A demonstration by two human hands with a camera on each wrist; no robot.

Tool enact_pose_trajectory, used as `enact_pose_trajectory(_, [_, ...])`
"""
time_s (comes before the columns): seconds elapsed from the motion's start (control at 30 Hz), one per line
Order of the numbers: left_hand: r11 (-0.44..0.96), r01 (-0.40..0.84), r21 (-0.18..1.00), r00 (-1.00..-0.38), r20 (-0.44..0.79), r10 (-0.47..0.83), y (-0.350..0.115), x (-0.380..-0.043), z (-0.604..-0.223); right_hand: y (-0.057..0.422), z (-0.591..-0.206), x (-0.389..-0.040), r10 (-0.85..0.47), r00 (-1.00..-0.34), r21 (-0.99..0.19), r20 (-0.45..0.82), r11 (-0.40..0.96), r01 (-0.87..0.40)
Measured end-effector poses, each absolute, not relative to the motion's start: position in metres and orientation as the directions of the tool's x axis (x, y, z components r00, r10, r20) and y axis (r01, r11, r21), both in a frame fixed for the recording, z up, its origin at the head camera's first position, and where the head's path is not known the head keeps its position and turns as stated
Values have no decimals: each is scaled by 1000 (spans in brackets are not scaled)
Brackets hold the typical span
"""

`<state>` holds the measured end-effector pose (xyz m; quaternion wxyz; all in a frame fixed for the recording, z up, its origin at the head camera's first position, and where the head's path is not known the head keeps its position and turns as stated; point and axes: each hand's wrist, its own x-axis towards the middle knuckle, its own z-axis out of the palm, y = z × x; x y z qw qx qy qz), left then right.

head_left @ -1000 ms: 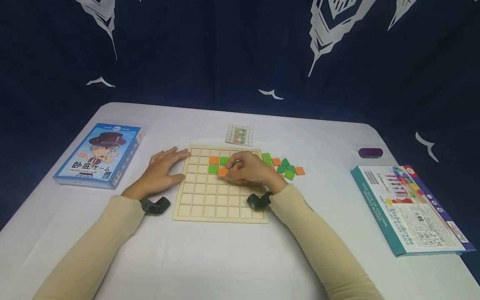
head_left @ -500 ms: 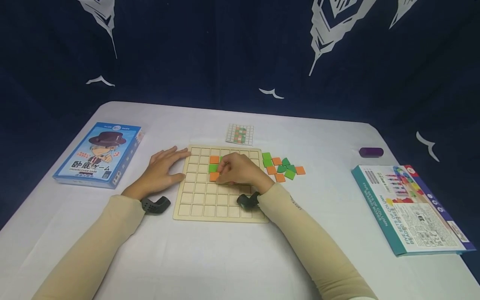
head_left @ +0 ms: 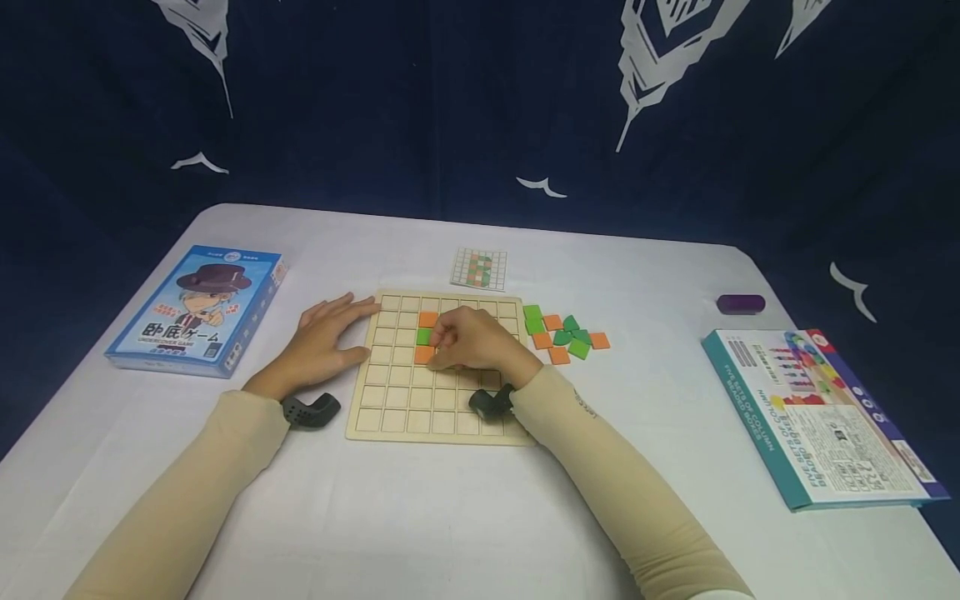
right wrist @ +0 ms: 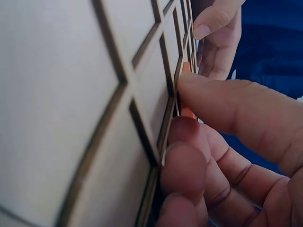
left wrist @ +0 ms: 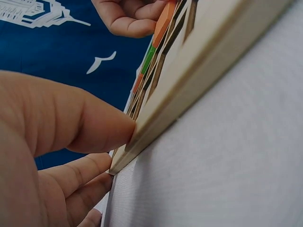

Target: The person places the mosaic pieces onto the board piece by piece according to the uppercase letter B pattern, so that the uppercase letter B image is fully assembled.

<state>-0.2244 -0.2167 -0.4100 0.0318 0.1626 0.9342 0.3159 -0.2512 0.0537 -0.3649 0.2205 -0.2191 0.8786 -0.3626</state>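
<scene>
My right hand (head_left: 480, 342) pinches an orange square tile (head_left: 424, 356) between thumb and fingers, low over the wooden grid board (head_left: 405, 400). This tile lies just in front of a green square tile (head_left: 423, 337), and another orange tile (head_left: 428, 319) is behind that one, all in one column. The rest of the tiles beside them are hidden under my right hand. My left hand (head_left: 318, 346) is spread at the board's left edge. In the left wrist view its thumb (left wrist: 106, 125) touches the board's rim, with the other fingers extended by the corner.
Loose orange and green tiles (head_left: 558, 355) lie right of the board. Behind it rests a printed pattern card (head_left: 478, 270). A blue game box (head_left: 198, 312) is at left; a beaded-boxes package (head_left: 825, 425) and a purple object (head_left: 741, 305) are at right.
My right hand has moved left and slightly nearer with the orange tile, from right of the green tile to in front of it. My left hand stays at the board's edge.
</scene>
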Motion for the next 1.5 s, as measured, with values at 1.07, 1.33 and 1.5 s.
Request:
enact_pose_trajectory(1.07, [752, 284, 595, -945, 44, 323, -216, -224, -412, 142, -359, -245, -658, -736, -955, -157, 292, -58])
enact_pose_trajectory(1.33, [750, 284, 598, -946, 44, 322, -216, -223, -410, 175, -362, -244, -616, -768, -951, -176, 309, -30])
enact_pose_trajectory(1.5, [744, 289, 602, -945, 55, 322, -215, -223, -409, 195, -367, -243, -591, -788, -951, -171, 308, -24])
